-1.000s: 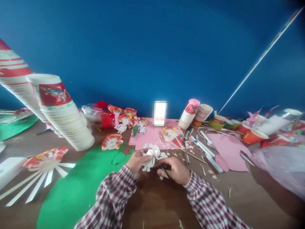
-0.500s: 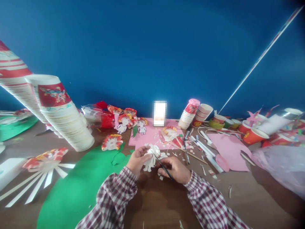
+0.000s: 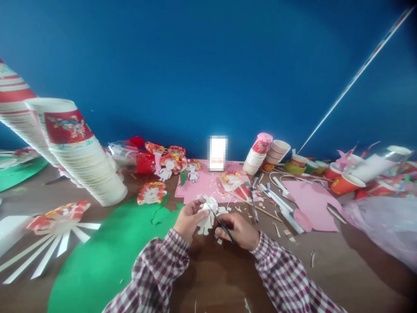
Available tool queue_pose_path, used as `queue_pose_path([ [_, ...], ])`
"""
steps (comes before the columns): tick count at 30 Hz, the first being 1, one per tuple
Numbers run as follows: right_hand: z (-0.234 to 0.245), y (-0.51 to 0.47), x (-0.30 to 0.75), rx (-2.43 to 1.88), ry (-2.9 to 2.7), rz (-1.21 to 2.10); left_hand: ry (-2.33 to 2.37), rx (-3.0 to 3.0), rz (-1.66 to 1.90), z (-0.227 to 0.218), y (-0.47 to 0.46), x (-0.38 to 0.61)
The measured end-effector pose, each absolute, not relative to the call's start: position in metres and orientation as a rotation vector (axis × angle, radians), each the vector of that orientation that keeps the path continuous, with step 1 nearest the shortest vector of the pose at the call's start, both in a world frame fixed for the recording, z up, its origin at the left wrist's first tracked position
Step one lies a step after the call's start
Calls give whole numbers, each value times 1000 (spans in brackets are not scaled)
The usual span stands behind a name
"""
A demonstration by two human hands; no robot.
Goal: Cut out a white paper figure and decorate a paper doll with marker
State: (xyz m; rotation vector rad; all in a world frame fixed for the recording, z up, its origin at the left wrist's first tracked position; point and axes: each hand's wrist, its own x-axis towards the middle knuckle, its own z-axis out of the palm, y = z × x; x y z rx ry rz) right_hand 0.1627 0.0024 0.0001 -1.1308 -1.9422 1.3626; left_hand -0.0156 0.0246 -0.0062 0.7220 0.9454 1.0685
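My left hand point(image 3: 188, 218) pinches a small white paper cut-out figure point(image 3: 207, 219) just above the brown table point(image 3: 332, 274). My right hand point(image 3: 239, 230) is closed around a thin dark tool point(image 3: 222, 225) whose tip rests against the cut-out; I cannot tell whether it is a pen or a blade. Both sleeves are red and white check. White paper scraps lie under and around the hands.
A green paper sheet point(image 3: 107, 256) lies to the left, pink sheets point(image 3: 309, 200) behind and to the right. Leaning stacks of paper cups point(image 3: 81, 156) stand at the left, more cups point(image 3: 273, 154) at the back. Finished paper dolls point(image 3: 169, 163), pens point(image 3: 276, 202) and a plastic bag point(image 3: 387, 226) crowd the table.
The hands stay together on the cut-out, with only small shifts of the figure and tool. The view has dipped slightly.
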Motion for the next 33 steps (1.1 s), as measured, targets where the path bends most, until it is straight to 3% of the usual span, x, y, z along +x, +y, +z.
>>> queue_pose_path([
  [17, -3, 0, 155, -1169, -1939, 1258, 876, 715, 1050, -12, 26, -18],
  [33, -5, 3, 157, -1035, -1752, 1575, 834, 613, 979, -13, 26, -20],
])
